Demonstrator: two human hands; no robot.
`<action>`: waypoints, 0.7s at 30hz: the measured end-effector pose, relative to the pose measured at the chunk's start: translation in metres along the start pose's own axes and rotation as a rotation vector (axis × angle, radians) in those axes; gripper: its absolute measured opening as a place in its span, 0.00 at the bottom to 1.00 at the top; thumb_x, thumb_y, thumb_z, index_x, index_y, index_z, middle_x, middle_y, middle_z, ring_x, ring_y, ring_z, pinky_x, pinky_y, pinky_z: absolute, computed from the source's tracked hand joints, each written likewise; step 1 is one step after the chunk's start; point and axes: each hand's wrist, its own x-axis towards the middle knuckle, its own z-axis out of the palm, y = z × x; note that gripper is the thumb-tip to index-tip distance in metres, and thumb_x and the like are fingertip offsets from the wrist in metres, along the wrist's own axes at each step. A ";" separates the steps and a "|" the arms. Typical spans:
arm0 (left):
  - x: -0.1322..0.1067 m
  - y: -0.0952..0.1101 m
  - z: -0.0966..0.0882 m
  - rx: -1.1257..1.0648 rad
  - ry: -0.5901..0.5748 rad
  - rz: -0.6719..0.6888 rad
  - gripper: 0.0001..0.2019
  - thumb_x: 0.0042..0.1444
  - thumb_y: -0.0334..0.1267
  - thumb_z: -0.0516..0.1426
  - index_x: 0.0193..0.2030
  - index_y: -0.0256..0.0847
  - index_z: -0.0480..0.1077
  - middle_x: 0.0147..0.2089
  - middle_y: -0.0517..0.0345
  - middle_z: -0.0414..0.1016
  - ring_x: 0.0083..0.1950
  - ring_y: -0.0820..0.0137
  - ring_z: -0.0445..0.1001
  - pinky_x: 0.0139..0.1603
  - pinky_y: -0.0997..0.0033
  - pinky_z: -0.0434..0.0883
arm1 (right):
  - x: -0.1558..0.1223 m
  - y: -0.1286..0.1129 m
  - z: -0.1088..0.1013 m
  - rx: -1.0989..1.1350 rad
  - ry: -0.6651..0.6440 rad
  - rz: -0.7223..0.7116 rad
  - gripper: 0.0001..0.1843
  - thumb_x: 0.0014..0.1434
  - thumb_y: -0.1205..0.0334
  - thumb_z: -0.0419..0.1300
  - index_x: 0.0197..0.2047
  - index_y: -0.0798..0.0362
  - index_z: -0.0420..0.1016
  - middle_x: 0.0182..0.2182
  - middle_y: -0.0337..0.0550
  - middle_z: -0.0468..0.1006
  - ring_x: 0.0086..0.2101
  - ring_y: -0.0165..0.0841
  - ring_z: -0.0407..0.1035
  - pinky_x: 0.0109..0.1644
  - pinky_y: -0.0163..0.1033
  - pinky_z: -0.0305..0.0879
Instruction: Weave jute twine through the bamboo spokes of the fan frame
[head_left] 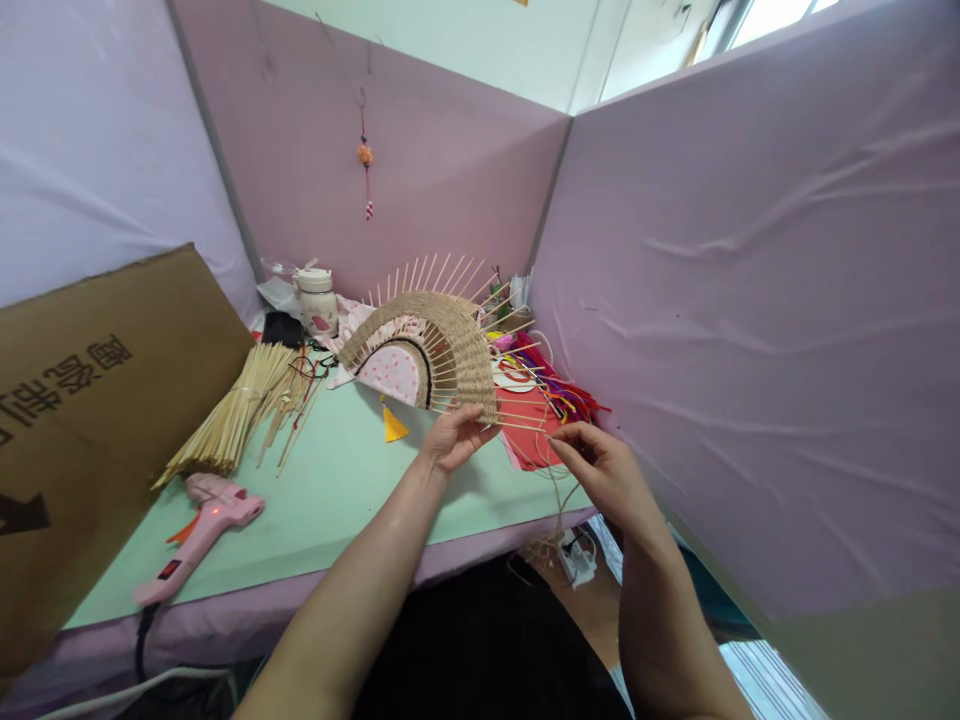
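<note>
My left hand (459, 437) is closed on the lower right edge of a woven fan (474, 375), holding it up above the table. The fan has a tan woven band, a pink dotted half-round centre (391, 374) with a dark rim, and bare thin sticks fanning out past its outer edge. From its lower edge hangs a yellow tassel (392, 425). Close to the lowest stick tips, my right hand (592, 455) pinches thumb and forefinger together on a thin tan cord. Loose strands of this cord (559, 490) trail down over the table's edge.
A pink glue gun (206, 530) with a lit red light lies front left, beside a bundle of thin sticks (232, 415). A printed cardboard box (112, 430) stands at left, a white jar (316, 300) behind. Red sheets (529, 415) and coloured strands (551, 375) lie right.
</note>
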 end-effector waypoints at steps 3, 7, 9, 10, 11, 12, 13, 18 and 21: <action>0.000 0.000 0.000 -0.003 0.002 -0.003 0.24 0.51 0.20 0.55 0.56 0.37 0.68 0.39 0.55 0.81 0.37 0.70 0.80 0.44 0.68 0.76 | 0.002 -0.007 0.003 -0.012 0.034 -0.104 0.10 0.61 0.55 0.58 0.35 0.52 0.75 0.31 0.41 0.75 0.31 0.31 0.66 0.35 0.35 0.61; 0.000 0.000 -0.002 -0.008 -0.012 0.001 0.24 0.52 0.20 0.55 0.56 0.37 0.68 0.39 0.55 0.81 0.38 0.70 0.80 0.46 0.67 0.76 | 0.013 -0.004 0.011 -0.017 0.155 -0.225 0.10 0.62 0.55 0.57 0.35 0.51 0.74 0.30 0.41 0.74 0.30 0.32 0.66 0.35 0.36 0.61; 0.000 0.000 -0.003 -0.007 -0.010 -0.003 0.23 0.52 0.20 0.55 0.56 0.37 0.68 0.38 0.54 0.81 0.37 0.70 0.80 0.46 0.67 0.76 | 0.015 -0.002 0.013 -0.018 0.178 -0.239 0.10 0.62 0.55 0.57 0.35 0.51 0.74 0.30 0.42 0.74 0.30 0.32 0.66 0.35 0.37 0.61; 0.001 0.000 -0.003 -0.004 -0.008 -0.007 0.23 0.52 0.21 0.55 0.56 0.37 0.68 0.38 0.54 0.81 0.37 0.70 0.80 0.47 0.67 0.76 | 0.014 -0.001 0.013 -0.023 0.174 -0.245 0.09 0.62 0.55 0.57 0.35 0.51 0.74 0.30 0.42 0.74 0.30 0.32 0.66 0.35 0.37 0.61; 0.001 0.000 -0.003 -0.001 -0.006 -0.009 0.23 0.52 0.21 0.55 0.55 0.36 0.68 0.38 0.54 0.81 0.37 0.70 0.80 0.47 0.67 0.76 | 0.013 0.000 0.012 -0.030 0.165 -0.251 0.09 0.62 0.56 0.57 0.35 0.51 0.74 0.30 0.42 0.73 0.30 0.31 0.65 0.34 0.37 0.61; 0.001 0.000 -0.003 0.002 -0.002 -0.010 0.23 0.52 0.21 0.55 0.55 0.36 0.68 0.38 0.54 0.81 0.37 0.70 0.80 0.47 0.67 0.76 | 0.012 0.000 0.011 -0.040 0.154 -0.254 0.09 0.62 0.57 0.57 0.34 0.51 0.73 0.29 0.41 0.73 0.29 0.31 0.65 0.33 0.36 0.60; 0.001 0.000 -0.003 0.004 0.002 -0.012 0.22 0.52 0.21 0.55 0.55 0.36 0.69 0.38 0.54 0.81 0.38 0.70 0.80 0.48 0.67 0.76 | 0.011 0.001 0.009 -0.050 0.144 -0.252 0.08 0.61 0.58 0.57 0.33 0.51 0.73 0.28 0.40 0.72 0.28 0.30 0.64 0.33 0.36 0.60; 0.001 0.001 -0.002 0.012 0.011 -0.005 0.24 0.53 0.20 0.54 0.56 0.37 0.68 0.38 0.55 0.81 0.38 0.69 0.80 0.49 0.65 0.75 | 0.007 0.003 0.003 -0.078 0.173 -0.180 0.07 0.59 0.60 0.58 0.30 0.52 0.72 0.25 0.38 0.71 0.25 0.29 0.61 0.31 0.35 0.58; 0.001 0.001 -0.001 0.019 -0.006 0.003 0.24 0.53 0.20 0.54 0.57 0.38 0.67 0.39 0.54 0.81 0.38 0.70 0.80 0.47 0.67 0.76 | 0.006 -0.001 0.003 -0.068 0.158 -0.202 0.08 0.60 0.59 0.58 0.31 0.52 0.73 0.26 0.38 0.71 0.26 0.28 0.61 0.30 0.35 0.57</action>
